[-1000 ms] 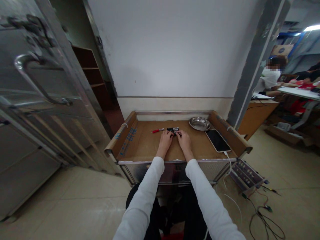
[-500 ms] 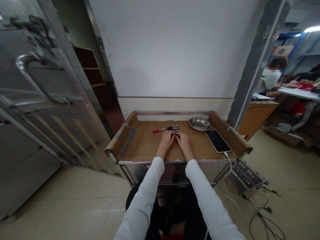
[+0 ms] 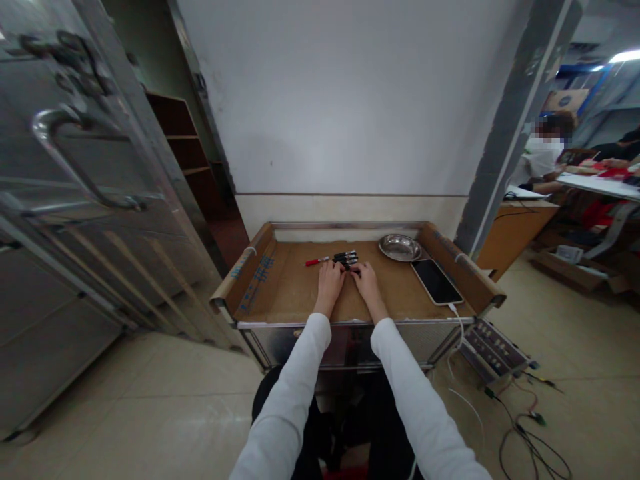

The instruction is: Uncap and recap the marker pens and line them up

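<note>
Several black markers (image 3: 345, 255) lie side by side on the cardboard-lined top of a small cart. A red marker (image 3: 315, 262) lies just left of them, its other end pointing toward the black ones. My left hand (image 3: 329, 281) has its fingers curled at the left end of the nearest black marker, which is partly covered. At that marker's right end, my right hand (image 3: 369, 285) is closed with its fingertips on it. Both wrists rest low over the front part of the cardboard.
A round metal dish (image 3: 400, 247) stands at the back right of the cart. In front of it lies a phone (image 3: 437, 282) with a white cable. Cardboard flaps rise at both sides. Cables and an electrical box (image 3: 495, 353) are on the floor, and a person sits far right.
My hands have drawn slightly apart, and more of the black marker between the fingertips now shows. The other things have stayed in place.
</note>
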Tool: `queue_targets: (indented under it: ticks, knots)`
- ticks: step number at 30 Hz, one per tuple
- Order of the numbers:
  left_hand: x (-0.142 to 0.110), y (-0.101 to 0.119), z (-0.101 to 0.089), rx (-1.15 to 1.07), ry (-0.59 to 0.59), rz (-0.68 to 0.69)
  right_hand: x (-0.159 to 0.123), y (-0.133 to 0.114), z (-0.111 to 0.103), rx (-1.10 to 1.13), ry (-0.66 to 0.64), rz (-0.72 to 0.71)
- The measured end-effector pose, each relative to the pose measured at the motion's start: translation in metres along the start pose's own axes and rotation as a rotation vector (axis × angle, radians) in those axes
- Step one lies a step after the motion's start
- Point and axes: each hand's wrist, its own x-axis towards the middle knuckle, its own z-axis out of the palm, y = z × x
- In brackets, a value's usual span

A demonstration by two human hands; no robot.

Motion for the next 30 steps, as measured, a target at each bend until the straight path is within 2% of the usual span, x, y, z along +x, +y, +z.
queue_targets:
  ticks: [8, 13, 17, 23, 26, 30]
  knots:
    - [0.000, 0.003, -0.001, -0.050, 0.088, -0.021, -0.001, -0.008, -0.005, -0.052, 0.025, -0.001]
    - [0.000, 0.004, -0.001, -0.058, 0.066, 0.036, -0.003, -0.010, -0.010, -0.181, 0.036, 0.032]
    - [0.000, 0.003, 0.001, -0.001, 0.083, -0.003, -0.004, -0.010, -0.010, -0.237, 0.028, 0.058]
    - [0.000, 0.003, 0.003, -0.002, 0.111, -0.020, -0.004, -0.011, -0.009, -0.293, 0.028, 0.024]
    - [-0.001, 0.005, 0.000, 0.007, 0.152, -0.085, -0.004, -0.012, -0.010, -0.296, 0.015, 0.018]
    - [-0.004, 0.007, -0.006, 0.031, 0.247, -0.333, -0.003, -0.013, -0.011, -0.282, 0.009, 0.000]
